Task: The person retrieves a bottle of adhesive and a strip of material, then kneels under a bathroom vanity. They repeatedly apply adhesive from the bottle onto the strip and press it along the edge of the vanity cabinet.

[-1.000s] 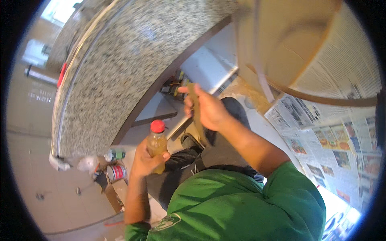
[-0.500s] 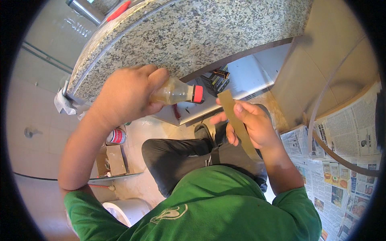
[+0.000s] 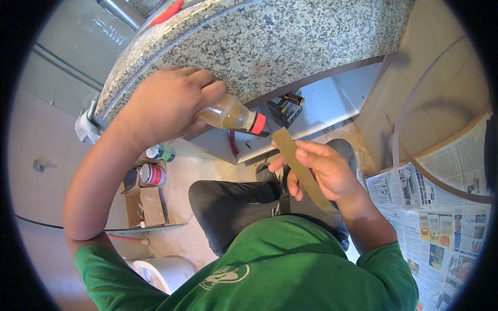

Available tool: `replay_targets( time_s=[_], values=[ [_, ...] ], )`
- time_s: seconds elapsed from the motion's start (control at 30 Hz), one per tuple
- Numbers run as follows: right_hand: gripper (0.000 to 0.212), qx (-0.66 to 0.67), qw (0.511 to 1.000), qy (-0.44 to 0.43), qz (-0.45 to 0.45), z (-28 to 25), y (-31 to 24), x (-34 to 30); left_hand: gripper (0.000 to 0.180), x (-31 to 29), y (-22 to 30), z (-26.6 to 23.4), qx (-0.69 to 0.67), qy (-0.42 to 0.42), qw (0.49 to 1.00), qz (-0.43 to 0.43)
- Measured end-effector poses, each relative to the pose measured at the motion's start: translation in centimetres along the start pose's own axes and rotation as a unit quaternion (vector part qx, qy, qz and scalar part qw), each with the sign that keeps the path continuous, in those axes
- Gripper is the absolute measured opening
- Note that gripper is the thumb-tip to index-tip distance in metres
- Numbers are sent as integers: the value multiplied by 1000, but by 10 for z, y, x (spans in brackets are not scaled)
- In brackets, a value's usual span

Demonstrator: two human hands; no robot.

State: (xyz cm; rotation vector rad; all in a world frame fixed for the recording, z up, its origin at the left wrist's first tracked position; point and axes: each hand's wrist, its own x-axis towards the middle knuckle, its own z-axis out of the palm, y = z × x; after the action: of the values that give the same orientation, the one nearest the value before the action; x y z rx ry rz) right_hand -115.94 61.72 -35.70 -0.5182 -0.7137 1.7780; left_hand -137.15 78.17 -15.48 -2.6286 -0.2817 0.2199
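My left hand (image 3: 171,106) is wrapped round a clear plastic bottle (image 3: 226,113) with yellowish liquid inside. The bottle lies tilted in the air, its red cap (image 3: 258,123) pointing right and slightly down. Opposite the cap, my right hand (image 3: 329,168) grips a long, flat, olive-brown strip (image 3: 300,165) between thumb and fingers. The strip's upper end is just to the right of the cap, with a small gap between them. Its lower end reaches down toward my lap.
A speckled granite counter (image 3: 290,41) curves across the top, above an open white cabinet (image 3: 332,98) holding a dark box (image 3: 284,111). Tins (image 3: 153,175) and a cardboard box (image 3: 152,206) stand at left. Newspaper (image 3: 451,166) and a thin curved edging strip (image 3: 441,189) are at right.
The view has shifted a little, so the counter sits further right and lower. The strip's upper end has come down and left, nearer the cap. The bottle's cap end tips lower.
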Motion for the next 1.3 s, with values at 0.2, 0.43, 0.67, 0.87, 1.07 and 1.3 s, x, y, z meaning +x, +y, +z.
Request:
replay_targets(
  time_s=[0.2,0.43,0.67,0.87,1.07,1.3],
  values=[
    [49,16,1000,13,-16,5,1,3,43,-2,-1,-3,-10,8,1000,1],
    [42,117,993,-5,-9,14,-2,6,50,-5,-7,-7,-27,14,999,23],
    [44,116,992,-44,4,11,-8,0,49,-6,-11,-8,-29,25,999,35],
    [47,133,991,-27,13,12,-6,-1,51,-4,-13,-9,-18,35,999,37],
    [48,137,990,20,8,25,0,3,54,-5,-18,-13,4,54,997,51],
    [49,142,990,2,23,28,2,6,50,-2,-20,-14,10,60,996,67]
  ],
)
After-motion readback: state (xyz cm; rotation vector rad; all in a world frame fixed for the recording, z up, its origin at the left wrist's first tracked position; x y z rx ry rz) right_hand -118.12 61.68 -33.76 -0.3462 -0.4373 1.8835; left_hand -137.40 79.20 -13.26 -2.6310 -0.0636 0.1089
